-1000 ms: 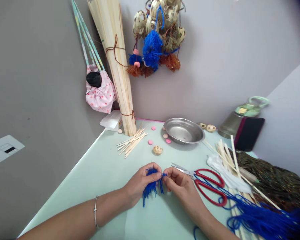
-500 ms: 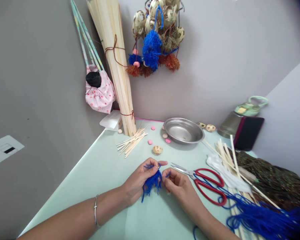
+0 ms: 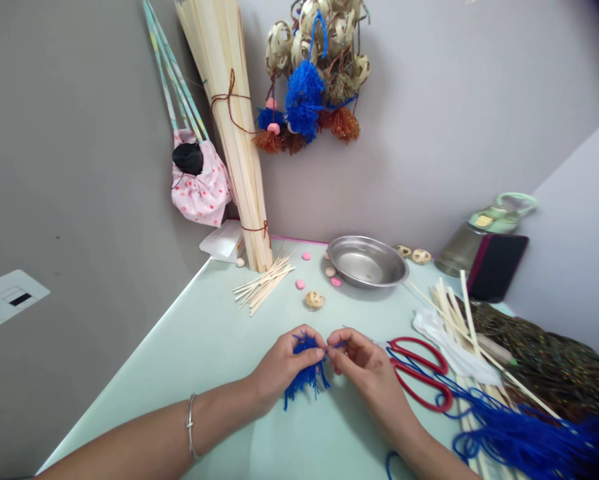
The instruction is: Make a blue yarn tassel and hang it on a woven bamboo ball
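Table (image 3: 189, 360) spreads under everything, with a tied sheaf (image 3: 234, 140) of pale strips leaning on its far left. Dark yarn (image 3: 544, 347) fills the right side, and blue yarn (image 3: 524, 433) lies loose on the near side of it. A steel bowl (image 3: 366, 267) sits at the far middle. Scissors (image 3: 422, 375) with red handles lie just right of the hands, their blades mostly hidden by the right hand (image 3: 359, 363). That hand has its thumb and forefinger pinched together on a blue strand, while the left hand (image 3: 279, 367) is closed around the top of a blue tassel (image 3: 306, 377), whose ends hang over the near middle of the table. The fingertips nearly meet; how the strand runs between them is too small to tell for sure. A woven ball (image 3: 314, 300) lies beyond the hands, with several pink and pale beads (image 3: 300, 284) farther off, left of the bowl.
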The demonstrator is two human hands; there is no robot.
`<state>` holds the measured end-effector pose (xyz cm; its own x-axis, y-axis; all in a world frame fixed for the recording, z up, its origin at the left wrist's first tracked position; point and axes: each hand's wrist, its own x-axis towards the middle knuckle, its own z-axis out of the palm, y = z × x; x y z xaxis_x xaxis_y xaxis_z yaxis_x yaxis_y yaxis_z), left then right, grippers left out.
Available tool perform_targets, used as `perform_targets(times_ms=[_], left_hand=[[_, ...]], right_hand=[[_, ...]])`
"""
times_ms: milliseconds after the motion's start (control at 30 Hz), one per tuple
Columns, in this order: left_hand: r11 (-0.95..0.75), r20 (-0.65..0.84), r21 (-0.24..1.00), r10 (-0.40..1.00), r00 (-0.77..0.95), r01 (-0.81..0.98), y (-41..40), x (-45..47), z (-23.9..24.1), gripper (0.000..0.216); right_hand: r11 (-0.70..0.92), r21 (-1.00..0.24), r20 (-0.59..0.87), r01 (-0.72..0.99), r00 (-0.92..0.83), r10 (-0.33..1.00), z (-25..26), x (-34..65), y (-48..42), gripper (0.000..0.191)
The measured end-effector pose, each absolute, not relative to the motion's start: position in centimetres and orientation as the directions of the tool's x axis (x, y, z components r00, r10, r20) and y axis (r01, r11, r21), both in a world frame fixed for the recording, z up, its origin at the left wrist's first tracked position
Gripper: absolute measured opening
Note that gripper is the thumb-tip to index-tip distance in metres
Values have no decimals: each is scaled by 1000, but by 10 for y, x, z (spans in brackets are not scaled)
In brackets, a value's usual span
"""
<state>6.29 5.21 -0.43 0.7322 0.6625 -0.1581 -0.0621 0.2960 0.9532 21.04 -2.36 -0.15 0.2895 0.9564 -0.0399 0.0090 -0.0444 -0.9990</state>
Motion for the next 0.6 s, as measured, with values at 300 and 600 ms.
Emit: perform_targets(times_ms=[300,600], left_hand=[[210,-130,977,672,729,-20,54,64,-7,23],[235,-138,972,669,731,-32,52,65,-7,18]], right_hand=[[-21,-998,-6,56,256,967,0,209,-26,16],[-7,-1000,-9,-10,231,973,4,205,-25,21]])
